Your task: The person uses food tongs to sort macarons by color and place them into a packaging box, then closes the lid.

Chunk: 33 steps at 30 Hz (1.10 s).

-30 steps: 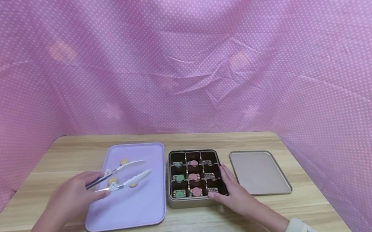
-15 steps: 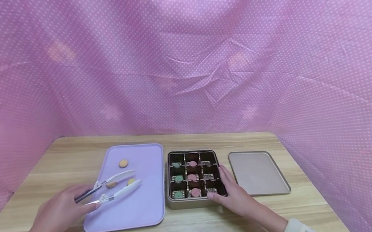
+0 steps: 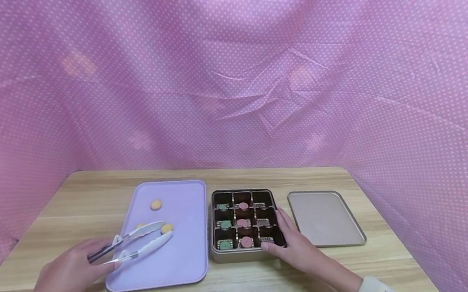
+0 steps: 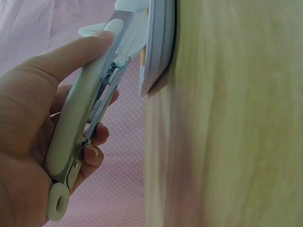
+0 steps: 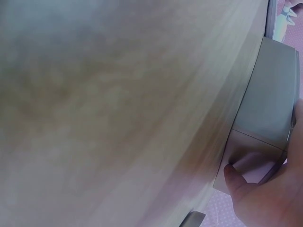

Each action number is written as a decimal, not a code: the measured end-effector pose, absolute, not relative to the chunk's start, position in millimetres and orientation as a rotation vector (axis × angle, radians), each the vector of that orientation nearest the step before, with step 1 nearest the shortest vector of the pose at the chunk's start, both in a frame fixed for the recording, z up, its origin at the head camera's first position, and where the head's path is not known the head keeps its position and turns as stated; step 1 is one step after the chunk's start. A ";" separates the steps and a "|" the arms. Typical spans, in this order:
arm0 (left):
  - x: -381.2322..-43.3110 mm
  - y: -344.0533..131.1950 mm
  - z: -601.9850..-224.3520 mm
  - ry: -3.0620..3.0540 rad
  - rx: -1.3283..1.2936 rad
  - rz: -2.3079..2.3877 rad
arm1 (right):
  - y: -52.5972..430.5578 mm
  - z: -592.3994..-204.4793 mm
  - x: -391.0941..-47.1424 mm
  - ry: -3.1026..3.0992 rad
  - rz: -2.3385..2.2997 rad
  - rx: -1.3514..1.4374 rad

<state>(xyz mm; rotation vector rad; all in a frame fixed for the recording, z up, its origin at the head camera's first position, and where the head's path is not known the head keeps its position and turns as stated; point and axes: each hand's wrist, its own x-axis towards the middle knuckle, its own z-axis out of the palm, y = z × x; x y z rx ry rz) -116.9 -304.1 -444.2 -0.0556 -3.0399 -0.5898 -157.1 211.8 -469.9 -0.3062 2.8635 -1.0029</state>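
Observation:
My left hand holds a pair of tongs with white tips and a metal body, thumb on one arm and fingers curled round the other. The tips stand apart over the lilac tray, beside a round yellow cookie. A second cookie is partly hidden behind the tongs; a third cookie lies farther back. My right hand grips the near right corner of a divided tin box. Green cookies fill its left column, pink cookies the middle; the right column shows ribbed liners.
A flat metal lid lies on the wooden table to the right of the box. The tray sits close to the box's left side. Pink dotted cloth hangs round the back and sides.
My left hand and the tongs have moved left and toward me, lower over the tray, the tips coming closer together beside a cookie. My right hand stays at the box.

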 end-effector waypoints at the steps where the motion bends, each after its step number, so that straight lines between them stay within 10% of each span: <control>1: -116.7 -304.2 -444.6 -3.040 -0.056 -0.597 | 211.8 -469.9 -157.3 2.863 -1.009 -0.307; 33: -117.3 -299.7 -445.8 -3.029 -0.049 -0.657 | 214.3 -470.8 -158.1 2.855 -1.012 -0.299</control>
